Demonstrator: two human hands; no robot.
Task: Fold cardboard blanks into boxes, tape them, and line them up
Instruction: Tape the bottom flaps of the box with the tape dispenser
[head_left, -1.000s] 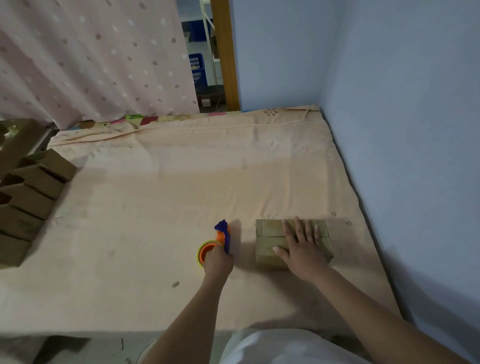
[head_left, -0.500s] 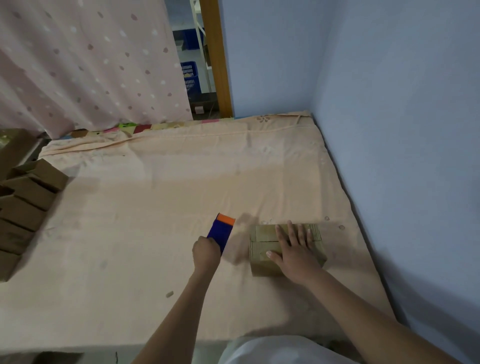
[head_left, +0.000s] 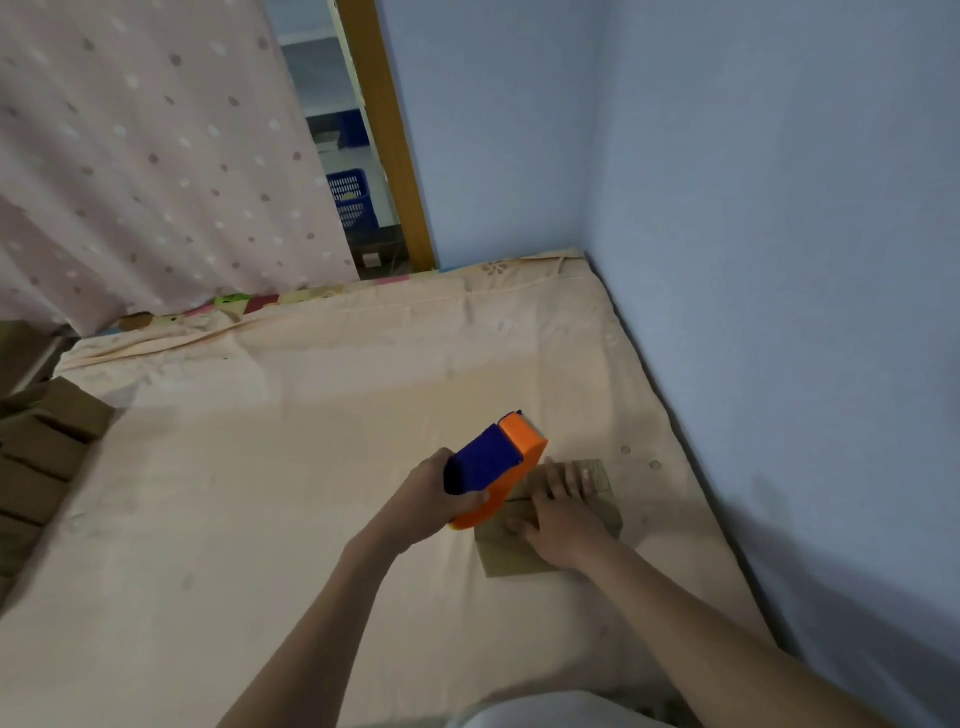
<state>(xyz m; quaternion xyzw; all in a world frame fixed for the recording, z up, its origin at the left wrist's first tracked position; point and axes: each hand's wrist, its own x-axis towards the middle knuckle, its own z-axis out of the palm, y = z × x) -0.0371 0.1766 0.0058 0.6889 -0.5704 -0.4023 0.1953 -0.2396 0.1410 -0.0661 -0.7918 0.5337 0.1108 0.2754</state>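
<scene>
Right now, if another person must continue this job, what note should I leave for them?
Left hand: closed around the orange and blue tape dispenser, raised over the left edge of the box.
Right hand: flat on top of the cardboard box, pressing it onto the bed sheet.
Done: this box is folded; a row of finished boxes sits at the left edge.
Left: tape this box, then move it to the row. No blanks are in view.

My left hand (head_left: 434, 501) grips the orange-and-blue tape dispenser (head_left: 493, 470) over the cardboard box (head_left: 550, 553) on the bed (head_left: 260, 493); my right hand (head_left: 563, 522) lies flat on the box.
</scene>
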